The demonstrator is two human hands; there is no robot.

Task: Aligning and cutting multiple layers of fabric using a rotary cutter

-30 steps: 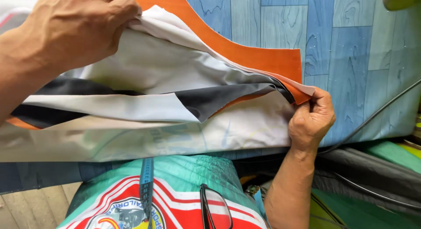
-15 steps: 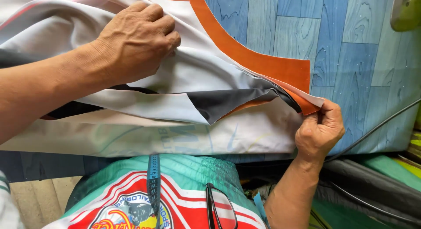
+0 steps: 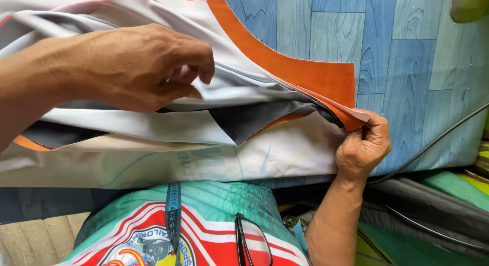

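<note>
The left hand lies knuckles up on a stack of cut fabric spread over the tabletop, which is covered in blue wood-pattern sheeting. Its grip is narrow: thumb and forefinger pinch a fold of the top white layer, the other fingers curled under beside them. The right hand is at the stack's right corner near the tabletop's front edge, its thumb and fingers closed on the pointed ends of several layers, where an orange band and a pale edge meet. That orange band curves from the top of the view down to this corner, lying flat on the blue surface. Between the two hands the layers gape open, showing a dark grey piece with a thin orange underside and, below it, a white piece with faint print that hangs over the front edge. A second white strip runs from the left under the left hand toward the grey point. A black cable runs across the tabletop's right part and off its edge close to the right wrist. Below, against the person's green, red and white shirt, hang a blue tape measure and a pair of glasses. A pale green object sits at the top right corner, only partly in view
</note>
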